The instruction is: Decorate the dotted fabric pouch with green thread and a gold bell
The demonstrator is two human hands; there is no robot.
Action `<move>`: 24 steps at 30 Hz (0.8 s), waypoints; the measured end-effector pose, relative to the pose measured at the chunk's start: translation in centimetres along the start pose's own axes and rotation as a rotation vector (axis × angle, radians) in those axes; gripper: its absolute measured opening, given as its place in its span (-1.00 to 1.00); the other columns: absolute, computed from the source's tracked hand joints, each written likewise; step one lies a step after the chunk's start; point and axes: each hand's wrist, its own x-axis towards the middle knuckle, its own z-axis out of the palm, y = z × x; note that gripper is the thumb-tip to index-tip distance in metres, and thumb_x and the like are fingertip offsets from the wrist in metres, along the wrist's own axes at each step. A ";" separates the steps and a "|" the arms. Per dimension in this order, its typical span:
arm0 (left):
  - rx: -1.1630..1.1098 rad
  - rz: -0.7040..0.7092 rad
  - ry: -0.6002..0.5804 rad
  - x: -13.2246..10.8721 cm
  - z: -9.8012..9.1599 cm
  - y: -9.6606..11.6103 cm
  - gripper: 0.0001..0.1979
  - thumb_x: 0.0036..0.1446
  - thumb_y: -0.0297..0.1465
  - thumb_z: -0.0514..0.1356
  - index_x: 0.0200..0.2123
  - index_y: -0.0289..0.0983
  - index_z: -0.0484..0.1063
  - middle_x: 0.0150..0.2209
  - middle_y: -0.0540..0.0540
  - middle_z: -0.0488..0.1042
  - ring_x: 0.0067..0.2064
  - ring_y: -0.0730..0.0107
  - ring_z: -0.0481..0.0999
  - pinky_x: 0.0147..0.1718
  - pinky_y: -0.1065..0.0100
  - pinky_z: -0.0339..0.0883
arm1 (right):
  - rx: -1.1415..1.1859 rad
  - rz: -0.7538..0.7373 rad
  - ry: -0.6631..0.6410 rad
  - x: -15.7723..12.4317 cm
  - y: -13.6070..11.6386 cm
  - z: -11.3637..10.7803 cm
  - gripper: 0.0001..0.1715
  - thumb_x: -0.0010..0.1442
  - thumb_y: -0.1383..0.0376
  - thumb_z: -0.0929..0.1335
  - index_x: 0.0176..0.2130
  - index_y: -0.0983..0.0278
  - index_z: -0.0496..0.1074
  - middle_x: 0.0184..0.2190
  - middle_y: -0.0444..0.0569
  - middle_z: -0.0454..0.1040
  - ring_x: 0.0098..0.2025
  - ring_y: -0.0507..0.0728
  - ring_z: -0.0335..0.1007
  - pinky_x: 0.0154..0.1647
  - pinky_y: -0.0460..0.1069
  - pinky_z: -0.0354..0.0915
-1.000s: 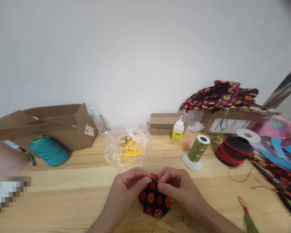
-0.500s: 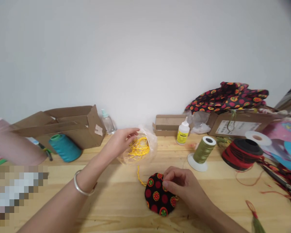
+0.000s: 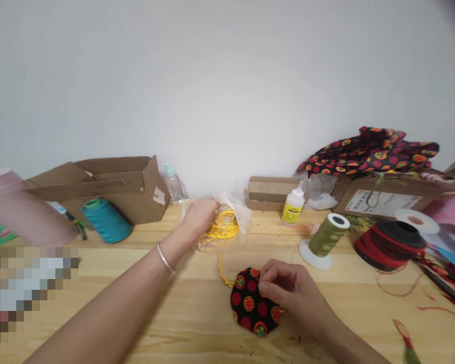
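Observation:
My left hand (image 3: 201, 218), with a silver bangle on the wrist, is curled at the left rim of a clear plastic bag (image 3: 244, 215). Its fingertips are partly hidden against the bag. Inside lies a tangle of yellow cords (image 3: 224, 227), just right of the hand. My right hand (image 3: 286, 285) pinches thumb and forefinger at the upper right edge of a round, flat black fabric pouch (image 3: 255, 313) with red and orange flower prints. What lies between those fingertips is mostly hidden. A twisted yellow cord (image 3: 222, 273) runs from the pouch's left side toward the bag.
A teal thread cone (image 3: 106, 222), cardboard box (image 3: 147, 197) and spray bottle (image 3: 174, 187) stand left. Rightward are a glue bottle (image 3: 292, 207), an olive thread spool (image 3: 328, 237), a red-and-black cord spool (image 3: 390, 245), patterned cloth (image 3: 379, 151) and a green tassel (image 3: 409, 351).
My left hand has moved farther into the bag's left side, and its fingers have curled. My right hand keeps its pinch at the pouch. The whole view has shifted slightly.

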 end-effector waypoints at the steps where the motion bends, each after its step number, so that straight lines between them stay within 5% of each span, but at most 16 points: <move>1: 0.022 0.003 0.018 -0.2 -0.3 0.1 -0.89 -0.15 -0.48 0.14 -0.65 -0.26 0.38 -0.44 -0.18 0.45 -0.22 0.08 0.37 -0.16 0.20 0.09 | 0.003 0.002 0.005 0.0 0.0 0.0 -0.85 -0.14 0.30 0.39 -0.63 0.32 0.38 -0.58 -0.13 0.32 -0.49 0.01 0.21 -0.49 -0.09 0.13; 6: -0.021 -0.049 0.118 -3.6 -2.8 2.1 -0.81 -0.13 -0.37 0.19 -0.36 -0.26 0.46 -0.24 -0.17 0.47 -0.16 0.12 0.37 -0.10 0.17 0.11 | 0.040 0.008 0.017 0.0 -0.2 -0.1 -0.85 -0.13 0.31 0.39 -0.63 0.33 0.38 -0.59 -0.14 0.32 -0.51 -0.01 0.20 -0.49 -0.10 0.12; 11: -1.032 -0.455 0.121 -7.9 -3.4 5.1 -0.74 -0.12 -0.48 0.20 -0.26 -0.26 0.41 -0.29 -0.07 0.50 -0.26 0.40 0.45 -0.21 0.40 0.31 | 0.105 0.030 0.037 0.0 -0.5 -0.1 -0.83 -0.17 0.29 0.41 -0.63 0.34 0.38 -0.62 -0.16 0.34 -0.56 -0.03 0.18 -0.54 -0.11 0.09; 15: -1.625 -0.665 -0.105 -9.0 -1.2 7.0 -0.86 0.01 -0.51 0.05 -0.38 -0.34 0.40 -0.33 -0.15 0.47 -0.31 0.44 0.47 -0.30 0.45 0.37 | 0.218 0.120 0.100 0.0 -0.9 -0.5 -0.80 -0.19 0.26 0.42 -0.61 0.35 0.39 -0.69 -0.19 0.32 -0.64 -0.07 0.12 -0.61 -0.13 0.02; 19: -1.783 -0.748 -0.323 -9.0 1.6 7.1 -0.82 0.02 -0.53 0.02 -0.33 -0.37 0.39 -0.37 -0.15 0.46 -0.35 0.43 0.46 -0.37 0.44 0.37 | 0.311 0.102 0.158 0.0 -0.8 -1.1 -0.82 -0.17 0.27 0.42 -0.57 0.36 0.43 -0.66 -0.17 0.36 -0.60 -0.06 0.16 -0.52 -0.11 0.09; 24: -1.715 -0.648 -0.326 -9.6 3.3 5.5 -0.80 0.01 -0.52 0.05 -0.28 -0.38 0.40 -0.41 -0.13 0.44 -0.42 0.44 0.43 -0.54 0.50 0.27 | 0.333 0.098 0.142 0.1 -0.7 -1.4 -0.83 -0.17 0.26 0.43 -0.55 0.34 0.45 -0.65 -0.17 0.38 -0.56 -0.05 0.19 -0.45 -0.10 0.12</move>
